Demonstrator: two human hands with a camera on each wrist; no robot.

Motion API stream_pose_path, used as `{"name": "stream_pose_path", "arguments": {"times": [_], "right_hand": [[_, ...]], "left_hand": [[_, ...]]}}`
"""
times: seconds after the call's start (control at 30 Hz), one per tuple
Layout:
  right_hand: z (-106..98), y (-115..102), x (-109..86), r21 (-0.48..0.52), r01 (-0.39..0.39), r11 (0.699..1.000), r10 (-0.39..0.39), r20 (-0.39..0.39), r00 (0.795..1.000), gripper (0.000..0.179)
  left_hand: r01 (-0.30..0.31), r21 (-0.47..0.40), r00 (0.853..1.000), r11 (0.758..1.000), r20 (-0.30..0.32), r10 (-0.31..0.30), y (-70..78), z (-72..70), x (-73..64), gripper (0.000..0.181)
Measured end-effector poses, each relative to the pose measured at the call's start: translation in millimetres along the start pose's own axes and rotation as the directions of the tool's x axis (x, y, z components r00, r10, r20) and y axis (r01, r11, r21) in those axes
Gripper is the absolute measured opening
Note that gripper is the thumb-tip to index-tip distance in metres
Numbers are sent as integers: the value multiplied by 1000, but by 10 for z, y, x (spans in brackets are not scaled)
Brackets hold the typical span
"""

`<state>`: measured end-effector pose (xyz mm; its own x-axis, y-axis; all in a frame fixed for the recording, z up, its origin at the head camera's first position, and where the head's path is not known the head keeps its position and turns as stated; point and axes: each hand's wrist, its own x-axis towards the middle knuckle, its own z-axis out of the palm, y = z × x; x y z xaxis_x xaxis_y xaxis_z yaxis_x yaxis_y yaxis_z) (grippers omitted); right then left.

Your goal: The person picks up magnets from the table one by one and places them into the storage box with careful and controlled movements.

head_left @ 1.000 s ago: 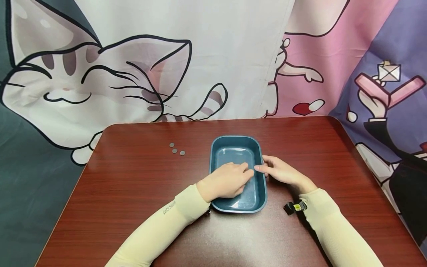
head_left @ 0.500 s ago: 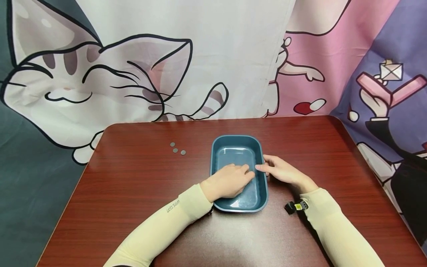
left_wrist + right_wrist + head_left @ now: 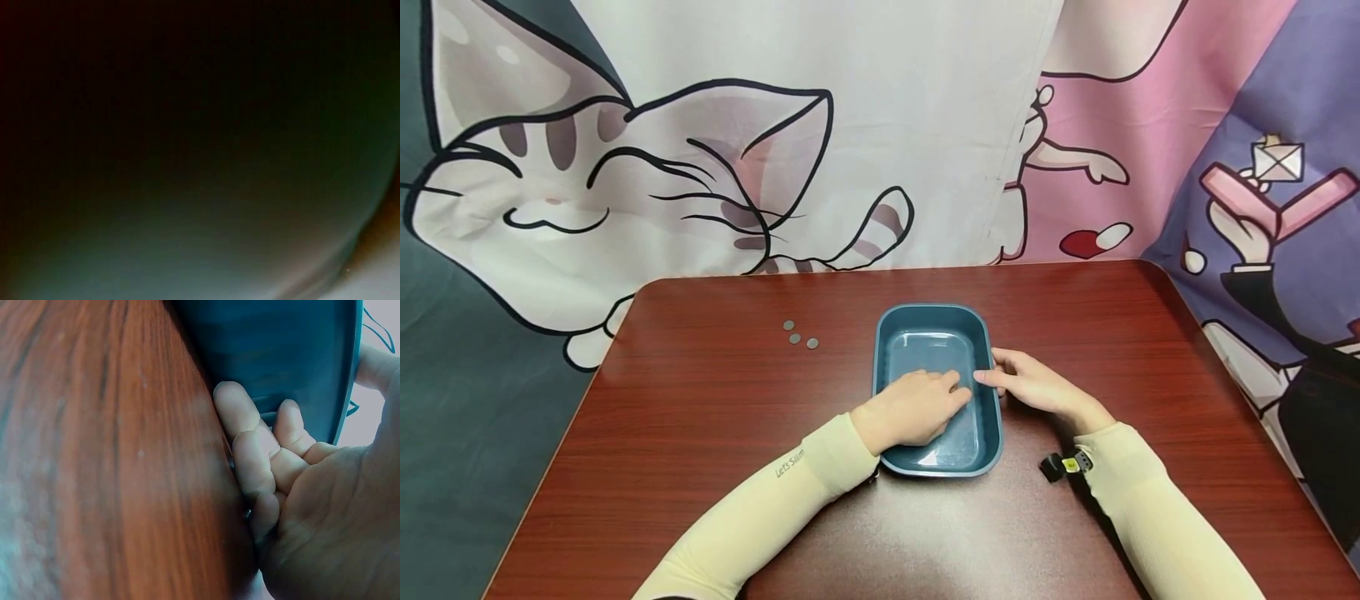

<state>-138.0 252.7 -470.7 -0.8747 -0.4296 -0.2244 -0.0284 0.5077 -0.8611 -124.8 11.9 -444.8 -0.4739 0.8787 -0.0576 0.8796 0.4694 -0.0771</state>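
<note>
A blue rectangular tray [image 3: 930, 321] with rounded corners stands on the table in the head view. My left hand [image 3: 913, 407] reaches over its left wall, back of the hand up, fingers bent down towards the tray floor. Its fingertips are hidden, and whether anything lies under them does not show. The left wrist view is almost black, too dark to read. At the right wall, my right hand [image 3: 1030, 381] holds the tray, thumb over the rim. In the right wrist view its curled fingers [image 3: 253, 462] lie against the tray's outer wall [image 3: 281, 350].
Three small grey discs [image 3: 795, 338] lie apart on the reddish-brown table [image 3: 722, 408], left of the tray. A black wrist camera [image 3: 1052, 467] sits at the right cuff. A printed cloth [image 3: 925, 125] hangs behind the table's far edge.
The left forearm has shifted slightly to the right, and the left fingers are drawn in a little. Tray, discs and right hand look the same.
</note>
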Motion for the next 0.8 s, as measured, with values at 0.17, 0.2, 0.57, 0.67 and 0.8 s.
{"name": "stream_pose_path", "arguments": {"times": [0.17,0.2,0.57,0.67,0.8], "right_hand": [[-2,11,6,5,0,1000,0,3,1000,26],[-1,12,6,6,0,1000,0,4,1000,27],[16,10,0,18,-8,1000,8,6,1000,27],[16,5,-1,24,-7,1000,7,7,1000,28],[12,-3,-2,20,-6,1000,6,3,1000,30]], "left_hand": [[-1,1,1000,1000,-2,1,-8,2,-2,28],[-2,0,1000,1000,-6,2,-12,0,-6,27],[2,-63,999,998,-35,-4,-94,-42,-86,17],[-5,-69,999,998,-52,2,-110,-84,-127,17],[-14,-88,997,996,-75,7,-149,-138,-176,17]]}}
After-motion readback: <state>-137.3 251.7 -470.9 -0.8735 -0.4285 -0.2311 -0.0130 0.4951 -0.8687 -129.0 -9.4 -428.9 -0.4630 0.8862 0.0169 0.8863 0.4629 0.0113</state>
